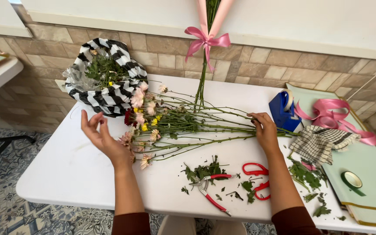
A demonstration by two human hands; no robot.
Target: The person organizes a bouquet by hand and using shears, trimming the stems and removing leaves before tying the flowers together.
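A loose bunch of cut flowers (153,122) with pink, yellow and red heads lies across the white table (66,174), stems pointing right. My right hand (265,130) rests on the stem ends and presses them to the table. My left hand (101,137) hovers open, palm up, just left of the flower heads, holding nothing. Behind the left hand stands a black-and-white striped wrap (109,80) with greenery inside.
Red-handled pruning shears (209,187) and red scissors (257,180) lie among leaf trimmings near the front edge. A blue tape dispenser (283,111), pink ribbon (336,115), checked cloth (318,141), pale green sheets (366,169) and tape roll (352,179) sit right. A pink-bowed wrapped bouquet (205,41) leans on the wall.
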